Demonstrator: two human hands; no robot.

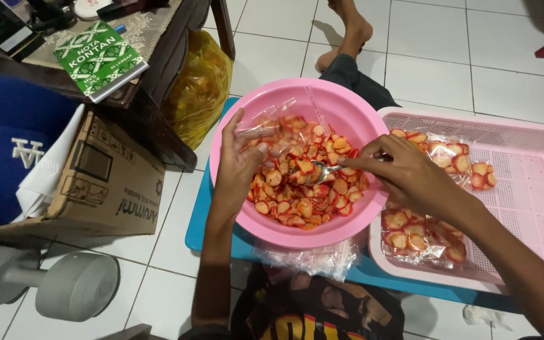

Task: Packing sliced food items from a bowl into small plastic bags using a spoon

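Left hand (237, 165) pinching clear plastic bag (260, 129) open over pink bowl (347, 113), right hand (404, 176) gripping spoon (313, 171) loaded with red-edged chips (303, 198).

From my feed the scene looks evenly lit by soft indoor light from above, bright enough that the white floor tiles (448, 56) glare slightly and the pink bowl (347, 113) shows a mild sheen on its inner wall. Shadows are short and soft, pooling under the left hand (237, 167) and beneath the dark furniture at the upper left, which goes dim. Focus is fair at centre, while the edges bend and soften, and the dumbbell (64, 283) looks slightly blurred.
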